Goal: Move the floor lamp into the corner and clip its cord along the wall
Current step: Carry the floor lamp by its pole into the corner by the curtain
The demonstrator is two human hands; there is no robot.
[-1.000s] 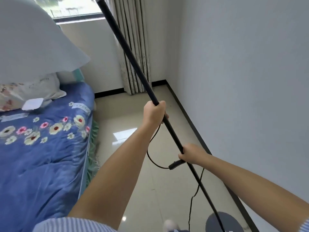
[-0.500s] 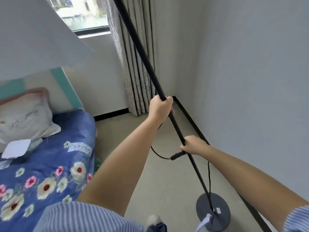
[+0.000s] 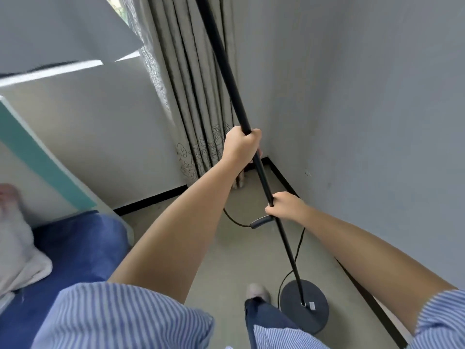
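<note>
The floor lamp has a thin black pole [image 3: 226, 69] running from top centre down to a round dark base [image 3: 305, 304] at lower right; I cannot tell if the base touches the floor. Its pale shade [image 3: 57, 31] fills the upper left. My left hand [image 3: 241, 147] is clenched around the pole at mid height. My right hand [image 3: 286, 206] grips the pole lower down. A black cord [image 3: 298, 250] with an inline switch [image 3: 260, 221] loops beside the pole and trails to the floor near the base. The room corner [image 3: 266, 158] lies just beyond my hands.
A patterned curtain [image 3: 193, 102] hangs in the corner to the left of the pole. Black skirting [image 3: 362, 285] runs along the right wall. A bed with a blue cover [image 3: 83, 250], a pillow [image 3: 17, 248] and a teal-edged headboard [image 3: 37, 157] stands at left. My shoe [image 3: 258, 290] is beside the base.
I have walked closer to the corner, carrying the lamp with both hands in the same grips. The curtain and corner now fill the view, and the bed has slid to the left.
</note>
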